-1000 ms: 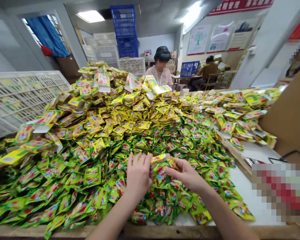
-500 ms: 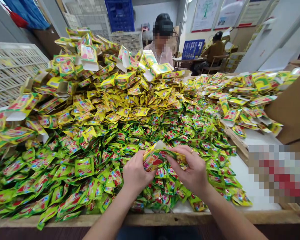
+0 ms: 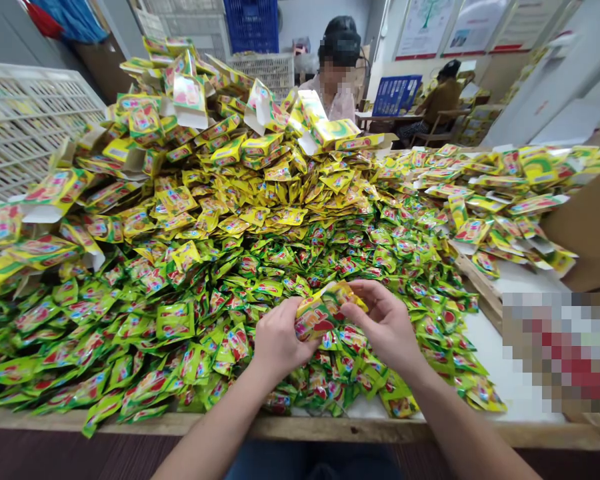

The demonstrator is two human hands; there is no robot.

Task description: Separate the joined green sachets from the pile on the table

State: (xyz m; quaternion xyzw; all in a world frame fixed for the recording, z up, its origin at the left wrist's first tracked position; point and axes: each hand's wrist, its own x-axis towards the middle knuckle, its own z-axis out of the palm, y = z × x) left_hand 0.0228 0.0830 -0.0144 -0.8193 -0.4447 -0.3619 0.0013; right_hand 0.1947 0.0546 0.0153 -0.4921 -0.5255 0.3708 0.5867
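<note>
My left hand (image 3: 280, 340) is closed around a small yellow, green and red printed carton (image 3: 311, 319), held tilted above the heap. Between the thumb and fingers of my right hand (image 3: 390, 330) is a yellow sachet (image 3: 349, 295), pinched at the carton's right end. Part of the sachet seems to be inside the carton; how far in is hidden. Whether more than one sachet is pinched I cannot tell. Beneath both hands spreads a heap of glossy green sachets (image 3: 260, 287), with yellow sachets (image 3: 260, 190) piled behind them.
Several open cartons (image 3: 190, 100) top the pile, and more cartons (image 3: 520, 193) lie at the right behind a wooden strip (image 3: 475, 287). A white slatted crate (image 3: 35, 127) stands left. A wooden edge (image 3: 350, 430) runs along the front. Two people sit beyond the table.
My right hand has brought the yellow sachet closer against the carton's end, and the carton's white flap shows less. The whole view has shifted slightly.
</note>
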